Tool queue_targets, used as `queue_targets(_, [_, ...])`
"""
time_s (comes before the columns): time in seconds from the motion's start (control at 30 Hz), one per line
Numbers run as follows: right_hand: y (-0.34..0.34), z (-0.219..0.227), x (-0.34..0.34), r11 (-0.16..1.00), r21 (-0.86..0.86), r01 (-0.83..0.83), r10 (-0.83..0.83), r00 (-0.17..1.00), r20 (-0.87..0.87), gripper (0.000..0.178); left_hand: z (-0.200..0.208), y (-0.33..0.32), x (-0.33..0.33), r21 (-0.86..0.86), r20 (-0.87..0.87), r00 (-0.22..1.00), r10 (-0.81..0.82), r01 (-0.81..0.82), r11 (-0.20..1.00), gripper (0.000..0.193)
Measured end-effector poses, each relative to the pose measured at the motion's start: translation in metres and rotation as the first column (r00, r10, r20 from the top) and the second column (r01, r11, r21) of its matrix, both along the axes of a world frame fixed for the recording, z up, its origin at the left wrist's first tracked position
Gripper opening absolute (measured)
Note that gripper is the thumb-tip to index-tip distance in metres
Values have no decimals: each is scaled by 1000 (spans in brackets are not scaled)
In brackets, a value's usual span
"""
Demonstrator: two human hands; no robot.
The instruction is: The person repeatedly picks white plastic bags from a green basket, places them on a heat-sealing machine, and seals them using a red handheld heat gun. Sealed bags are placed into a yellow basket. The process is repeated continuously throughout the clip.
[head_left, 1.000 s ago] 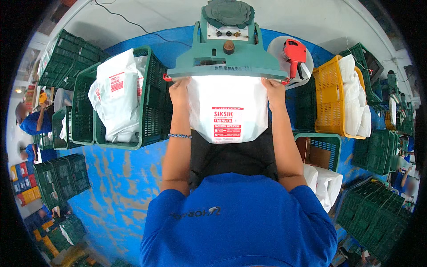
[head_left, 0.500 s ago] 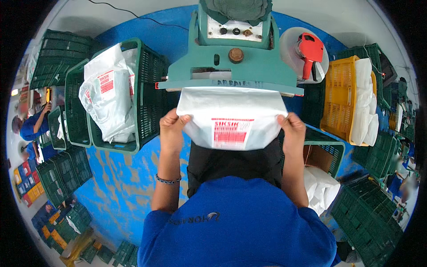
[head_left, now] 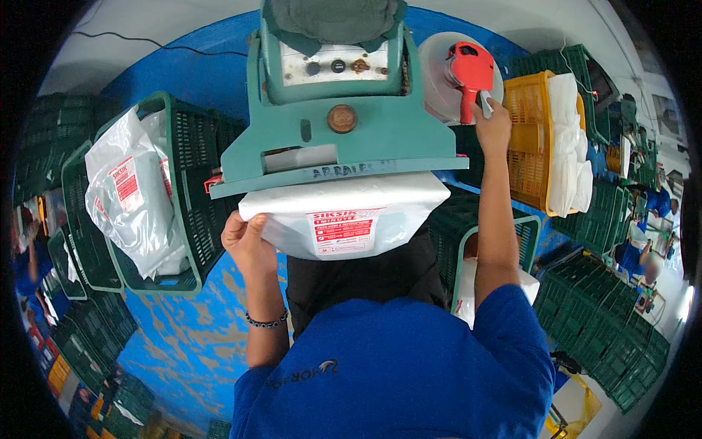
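Observation:
My left hand (head_left: 251,238) pinches the left edge of a white plastic bag (head_left: 285,228) with a red printed panel. The bag's upper edge meets the front bar of a green sealing machine (head_left: 398,143), and its lower part hangs over my lap. To the right, my right hand (head_left: 493,128) is closed at the handle of a red label gun (head_left: 470,69). Under the gun is a round whitish tub (head_left: 433,77). The fingertips on the handle are only partly visible.
At left, a green crate (head_left: 196,282) holds filled white bags (head_left: 135,183). On the right stand a yellow crate (head_left: 537,164) with white bags (head_left: 564,146) and a green crate (head_left: 528,233). More green crates (head_left: 599,329) line the lower right. Other people work at both sides.
My right hand has let go of the bag's right edge and moved up to the label gun. My left hand keeps its pinch on the bag. The view has shifted.

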State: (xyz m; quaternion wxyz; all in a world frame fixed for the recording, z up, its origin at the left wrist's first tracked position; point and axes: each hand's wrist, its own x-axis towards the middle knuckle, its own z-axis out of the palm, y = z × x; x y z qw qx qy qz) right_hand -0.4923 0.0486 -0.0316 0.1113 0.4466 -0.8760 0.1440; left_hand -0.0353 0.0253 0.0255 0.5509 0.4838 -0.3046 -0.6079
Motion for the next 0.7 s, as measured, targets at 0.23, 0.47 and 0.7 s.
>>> queue_targets(0.23, [-40, -66, -59, 869, 485, 102, -264, 923, 279, 65, 4, -4, -3, 11, 104, 995, -4, 2, 1000, 7])
queue_targets(0.47, [95, 20, -7, 873, -409, 266, 428, -15, 903, 40, -4, -7, -7, -52, 54, 999, 8, -5, 999, 10])
queue_targets(0.7, [247, 85, 154, 998, -16, -67, 54, 621, 782, 34, -8, -10, -12, -103, -63, 998, 1, -8, 995, 11])
